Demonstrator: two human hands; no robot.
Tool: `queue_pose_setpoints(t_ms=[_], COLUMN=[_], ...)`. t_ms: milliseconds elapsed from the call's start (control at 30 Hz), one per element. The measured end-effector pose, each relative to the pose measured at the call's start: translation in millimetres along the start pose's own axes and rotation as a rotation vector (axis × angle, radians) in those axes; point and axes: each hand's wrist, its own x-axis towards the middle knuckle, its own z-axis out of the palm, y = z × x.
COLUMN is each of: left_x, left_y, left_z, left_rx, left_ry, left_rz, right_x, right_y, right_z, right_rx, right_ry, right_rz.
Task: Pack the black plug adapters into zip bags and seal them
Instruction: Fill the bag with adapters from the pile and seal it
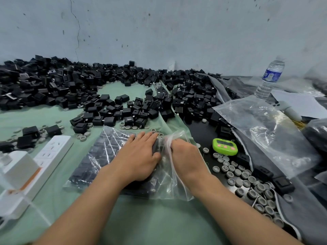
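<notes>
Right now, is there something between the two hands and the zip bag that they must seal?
Nothing visible does. The left hand rests flat on the zip bag of adapters, and the right hand grips its open end directly.

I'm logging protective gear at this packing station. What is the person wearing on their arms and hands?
Nothing that shows. The left hand and right hand are bare: no gloves or tape, and no rings on the fingers in view. The left forearm and right forearm are bare down to the frame's edge, with no sleeves, watch or wristband.
</notes>
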Motion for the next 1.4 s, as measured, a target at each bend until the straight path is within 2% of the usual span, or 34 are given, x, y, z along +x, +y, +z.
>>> queue_pose_setpoints(t_ms=[100, 200, 333, 400, 500, 700, 833, 933, 1000, 1100, 1167, 1233, 1333, 1400], left_x=[-0.4, -1.6, -2.9, -2.9, -2.6, -8.3, -11.6, -10.1, -8.0, -6.3, -8.2, -10.3, -10.7, -9.6], left_y=[2.9, 5.4, 12.8, 16.6, 17.9, 7.2, 5.0, 5.2, 2.5, 1.7, 3.6, 5.7, 6.4, 6.3], left_z=[0.6, 1.5, 4.5, 5.9, 7.0, 5.9, 8.2, 9.4, 10.0, 12.7, 14.6, 14.6, 13.7, 13.5], left_rx=[-0.011, -0.029, -0.087, -0.112, -0.124, -0.092, -0.038, -0.014, 0.019, 0.024, 0.014, 0.003, 0.003, 0.001], left_ry=[0.025, 0.043, 0.130, 0.132, 0.113, 0.081, 0.101, 0.054, 0.024, 0.028, 0.061, 0.091, 0.090, 0.084], left_rz=[-0.009, -0.029, 0.001, 0.009, 0.000, 0.007, -0.001, 0.028, 0.037, 0.032, 0.033, 0.051, 0.074, 0.067], right_x=[3.2, 3.5, 2.4, 2.4, 5.2, 6.0, 10.9, 11.5, 12.2, 22.5, 38.0, 61.2, 101.5, 126.6], right_y=[5.2, -1.1, -4.3, -1.7, 5.1, 13.8, 11.2, 6.5, 6.8, 21.9, 41.5, 61.5, 82.0, 88.9], right_z=[4.6, 2.0, -1.3, -5.4, -0.5, -8.4, -6.9, -19.6, -35.7, -64.6, -78.4, -79.3, -64.1, -51.2], right_rx=[-0.082, -0.114, -0.278, -0.285, -0.239, 0.020, 0.017, -0.034, -0.078, -0.105, -0.106, -0.198, -0.369, -0.391], right_ry=[0.009, 0.032, 0.058, 0.090, 0.058, -0.068, -0.212, -0.261, -0.192, 0.019, 0.056, -0.020, -0.216, -0.287], right_rz=[-0.030, 0.032, 0.171, 0.147, 0.066, 0.022, 0.005, 0.015, 0.064, 0.170, 0.261, 0.339, 0.294, 0.257])
